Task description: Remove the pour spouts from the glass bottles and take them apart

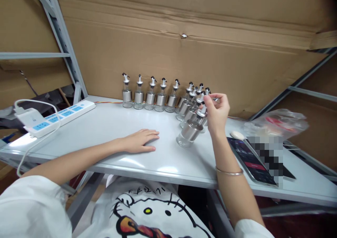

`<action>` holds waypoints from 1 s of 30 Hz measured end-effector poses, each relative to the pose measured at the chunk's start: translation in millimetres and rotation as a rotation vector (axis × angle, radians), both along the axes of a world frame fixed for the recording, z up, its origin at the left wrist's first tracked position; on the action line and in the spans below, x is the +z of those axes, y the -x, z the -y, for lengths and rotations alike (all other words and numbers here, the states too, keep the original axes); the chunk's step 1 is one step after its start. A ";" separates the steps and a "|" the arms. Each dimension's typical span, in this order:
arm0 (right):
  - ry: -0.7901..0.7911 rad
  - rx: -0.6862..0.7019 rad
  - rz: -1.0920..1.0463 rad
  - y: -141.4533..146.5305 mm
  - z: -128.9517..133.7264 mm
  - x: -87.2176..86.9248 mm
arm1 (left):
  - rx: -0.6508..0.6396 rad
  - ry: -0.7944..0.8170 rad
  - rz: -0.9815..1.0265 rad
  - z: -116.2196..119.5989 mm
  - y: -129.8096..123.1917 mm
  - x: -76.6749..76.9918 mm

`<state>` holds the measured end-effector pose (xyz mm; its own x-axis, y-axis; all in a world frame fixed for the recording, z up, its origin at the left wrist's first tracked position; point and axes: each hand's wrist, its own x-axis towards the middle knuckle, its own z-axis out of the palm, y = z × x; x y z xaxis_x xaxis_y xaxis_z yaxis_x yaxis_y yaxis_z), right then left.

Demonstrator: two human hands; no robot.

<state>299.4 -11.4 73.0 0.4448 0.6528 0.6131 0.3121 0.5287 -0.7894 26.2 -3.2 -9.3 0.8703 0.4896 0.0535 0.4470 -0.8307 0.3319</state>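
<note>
The right hand has thumb and curled fingers drawn together at the pourer top of the nearest oil bottle, pinching it there; the exact contact is hidden behind the thumb. That bottle, on the near side of the cluster, is clear, round glass with a smooth brushed-metal sleeve around its middle. It slants rightward in view, and whether it is truly tilted cannot be told. The left hand lies palm down, fingers extended and slightly spread, holding nothing, on the smooth, glossy white tabletop.

A thin, rounded metal bangle circles the right wrist. Just beyond the held bottle, matching bottles crowd together; to their left, a row of five more stands upright, each with a silvery pourer and black spout.

Right of the right arm lie a flat, glossy phone, a smooth white oval object and a crinkled, clear plastic bag with something red in it. At far left, a long white plastic power strip with blue socket faces bears a boxy charger. Creased brown cardboard walls the far side, between grey metal posts.
</note>
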 end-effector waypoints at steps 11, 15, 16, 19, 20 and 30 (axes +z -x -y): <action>-0.110 -0.399 0.244 -43.5 -9.3 -2.1 | 0.000 -0.003 -0.004 -0.8 0.8 -0.2; -0.114 -0.462 0.295 -53.6 -14.5 -6.3 | 0.000 0.001 -0.009 -0.6 0.2 0.2; -0.110 -0.472 0.314 -56.3 -16.6 -7.6 | 0.001 0.005 -0.013 -0.5 -0.1 0.5; -0.137 -0.538 0.394 -62.5 -21.6 -9.3 | 0.005 0.014 -0.025 -0.7 -0.7 1.8; -0.164 -0.575 0.437 -62.5 -21.3 -8.3 | 0.005 0.016 -0.025 -0.8 -0.7 2.2; -0.497 -0.065 1.234 11.4 119.6 -32.6 | -0.018 0.022 0.048 -3.7 -0.4 -4.3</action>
<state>288.0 -131.0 40.4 -0.5490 0.2425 0.7999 0.7141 0.6333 0.2982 26.6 0.5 -13.5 0.8755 0.4758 0.0848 0.4155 -0.8306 0.3708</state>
